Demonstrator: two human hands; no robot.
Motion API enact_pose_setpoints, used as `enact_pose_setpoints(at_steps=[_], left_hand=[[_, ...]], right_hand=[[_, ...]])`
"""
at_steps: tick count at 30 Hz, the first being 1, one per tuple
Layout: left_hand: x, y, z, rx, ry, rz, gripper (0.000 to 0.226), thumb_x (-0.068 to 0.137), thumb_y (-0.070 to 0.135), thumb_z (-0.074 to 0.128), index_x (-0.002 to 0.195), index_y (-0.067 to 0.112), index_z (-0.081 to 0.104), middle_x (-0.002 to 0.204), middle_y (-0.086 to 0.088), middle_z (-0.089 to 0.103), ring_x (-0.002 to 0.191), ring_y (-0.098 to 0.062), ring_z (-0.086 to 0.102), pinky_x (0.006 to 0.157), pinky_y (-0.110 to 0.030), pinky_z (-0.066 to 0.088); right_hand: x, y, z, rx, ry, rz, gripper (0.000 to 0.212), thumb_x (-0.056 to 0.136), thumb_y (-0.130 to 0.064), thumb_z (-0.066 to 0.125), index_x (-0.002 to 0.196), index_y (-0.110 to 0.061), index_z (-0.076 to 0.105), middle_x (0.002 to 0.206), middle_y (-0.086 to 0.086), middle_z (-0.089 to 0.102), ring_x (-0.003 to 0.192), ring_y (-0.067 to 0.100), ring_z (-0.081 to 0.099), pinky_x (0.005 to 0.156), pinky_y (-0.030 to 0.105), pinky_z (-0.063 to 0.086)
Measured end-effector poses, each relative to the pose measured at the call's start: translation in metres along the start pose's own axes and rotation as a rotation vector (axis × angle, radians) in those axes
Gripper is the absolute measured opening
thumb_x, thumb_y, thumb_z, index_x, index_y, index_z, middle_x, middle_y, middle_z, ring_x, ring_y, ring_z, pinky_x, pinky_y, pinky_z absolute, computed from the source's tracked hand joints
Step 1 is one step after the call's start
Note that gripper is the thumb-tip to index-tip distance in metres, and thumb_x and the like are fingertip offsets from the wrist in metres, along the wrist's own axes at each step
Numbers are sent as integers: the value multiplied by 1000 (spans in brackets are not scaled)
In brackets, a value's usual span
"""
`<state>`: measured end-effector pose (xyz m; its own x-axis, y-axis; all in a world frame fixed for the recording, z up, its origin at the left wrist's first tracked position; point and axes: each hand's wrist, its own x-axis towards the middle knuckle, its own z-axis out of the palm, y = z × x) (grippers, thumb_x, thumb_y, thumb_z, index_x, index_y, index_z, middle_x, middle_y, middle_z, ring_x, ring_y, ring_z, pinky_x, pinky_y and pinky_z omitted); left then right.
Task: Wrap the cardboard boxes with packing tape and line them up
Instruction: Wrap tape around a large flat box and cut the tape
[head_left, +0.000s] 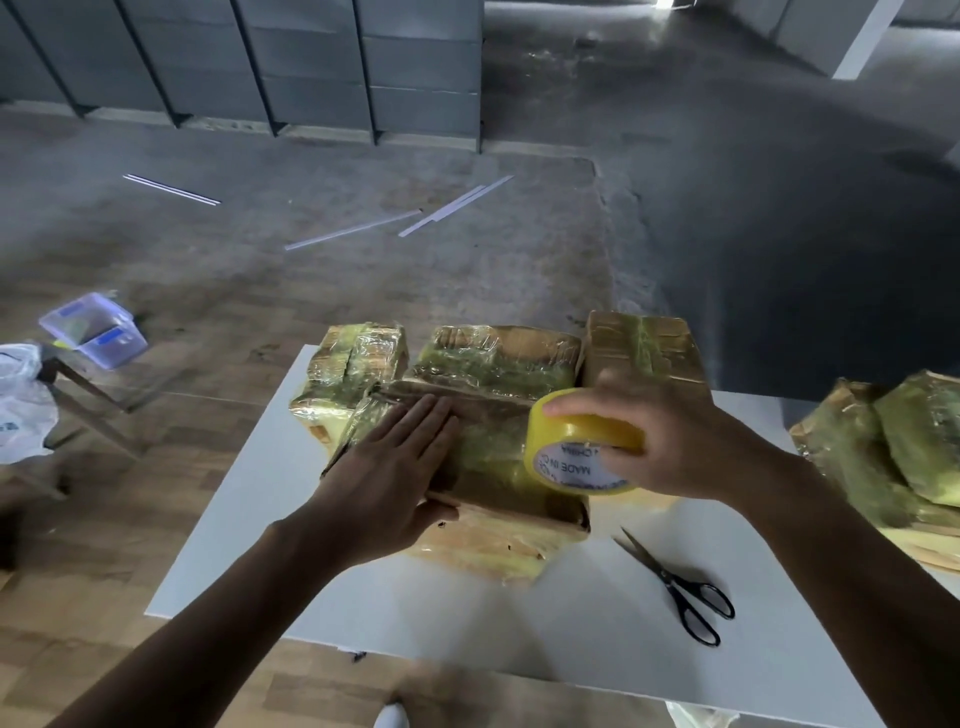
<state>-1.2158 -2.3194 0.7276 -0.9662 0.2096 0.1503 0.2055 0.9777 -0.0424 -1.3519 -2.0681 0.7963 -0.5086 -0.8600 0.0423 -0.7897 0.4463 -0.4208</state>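
A cardboard box (498, 467) partly covered in yellowish tape lies in the middle of the white table (363, 597). My left hand (400, 467) presses flat on its top with straight fingers. My right hand (670, 441) grips a yellow roll of packing tape (576, 452) at the box's right end. Behind it stand three taped boxes in a row: a left box (353, 369), a middle box (498, 358) and a right box (644, 343).
Black scissors (680, 592) lie on the table to the right of the box. More taped boxes (883, 447) are piled at the table's right edge. At the left are a small plastic container (93, 330) and a white plastic bag (21, 405). White strips lie on the floor beyond.
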Motion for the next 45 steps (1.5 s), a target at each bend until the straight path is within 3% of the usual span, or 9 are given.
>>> enact_pose_setpoints(at_steps=[8,16,22,27,32,36,39,43,45], left_hand=[[-17,-9,1,-36,8,-32,85,76,51,72,141,4,45,151,-12,35,141,-30,29,114,-48,29],[8,34,3,-7,-12,58,85,71,33,79,139,-3,44,146,-21,41,136,-33,39,107,-48,39],[10,30,7,-8,-16,44,88,66,33,85,136,-5,47,143,-21,45,134,-33,42,106,-48,40],[7,21,11,-64,-1,43,90,69,32,84,142,2,42,148,-18,39,138,-32,36,109,-50,36],[15,27,13,-29,-97,51,86,83,33,71,152,33,20,154,-24,21,144,-37,18,116,-50,24],[24,43,-1,-5,-105,73,75,71,29,80,138,11,51,144,-22,44,137,-39,37,103,-53,41],[34,66,-4,73,-85,142,70,58,33,87,113,-3,65,121,-20,61,110,-33,61,84,-44,54],[46,94,-1,143,-103,34,67,89,21,57,149,9,28,129,-32,48,120,-41,51,97,-49,46],[51,100,-3,228,-98,-28,58,96,19,44,150,12,23,131,-32,46,120,-41,51,96,-45,47]], right_hand=[[3,-10,-8,-303,-39,-73,51,82,-21,64,126,-46,58,86,-9,39,61,7,39,53,11,20],[10,-9,-3,-214,3,-91,57,79,-17,65,128,-43,55,92,-10,45,70,7,45,55,12,26],[-11,16,19,251,241,62,67,83,-11,66,113,-66,42,116,-48,40,109,-21,39,77,0,37],[-35,44,12,-171,57,102,46,77,-47,54,123,-54,47,96,-20,40,78,2,48,59,13,32],[-46,52,35,-238,-29,166,54,79,-20,62,128,-41,56,96,-7,41,82,15,53,61,20,45],[-42,49,46,-219,-62,156,50,83,-25,59,131,-38,54,104,-6,39,83,13,53,65,17,44],[-38,45,59,-227,-81,145,50,85,-28,60,133,-39,52,116,2,50,85,17,58,65,16,41],[-29,40,68,-230,-52,158,52,86,-25,60,135,-38,50,119,5,51,91,21,60,69,19,45],[-27,38,71,-230,-49,151,52,85,-22,61,133,-36,52,119,5,52,92,22,61,73,22,49]])
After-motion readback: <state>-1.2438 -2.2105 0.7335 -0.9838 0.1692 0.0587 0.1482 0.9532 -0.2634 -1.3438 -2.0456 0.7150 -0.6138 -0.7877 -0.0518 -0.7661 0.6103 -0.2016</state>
